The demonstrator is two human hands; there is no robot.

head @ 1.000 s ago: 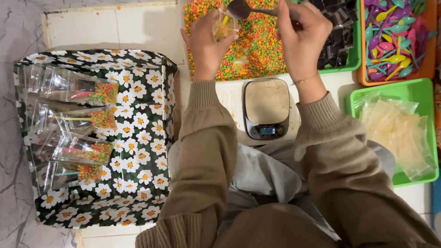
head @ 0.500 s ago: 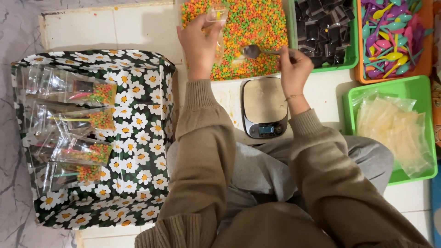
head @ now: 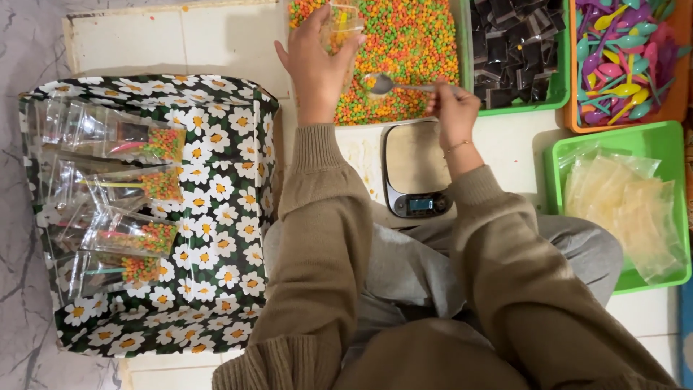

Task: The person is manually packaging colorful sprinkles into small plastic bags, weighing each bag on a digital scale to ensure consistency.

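Behind left hand (head: 317, 68), half-hidden clear bag (head: 341, 25)

Lighting: bright, even, diffuse; source not in view. Shadows soft, faint under sleeves. Glare on clear bags (head: 123, 195) in floral box (head: 216, 303) at floor's left edge, and on spoon (head: 382, 84). Focus sharp centre; slight motion blur on right hand (head: 451, 112). Mild softness twd. corners, no obvious distortion.

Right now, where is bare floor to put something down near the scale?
Bare tile lies between the scale and the green tray of clear bags, and left of the sweets tray, above the flowered box. The trays along the top stand crowded.
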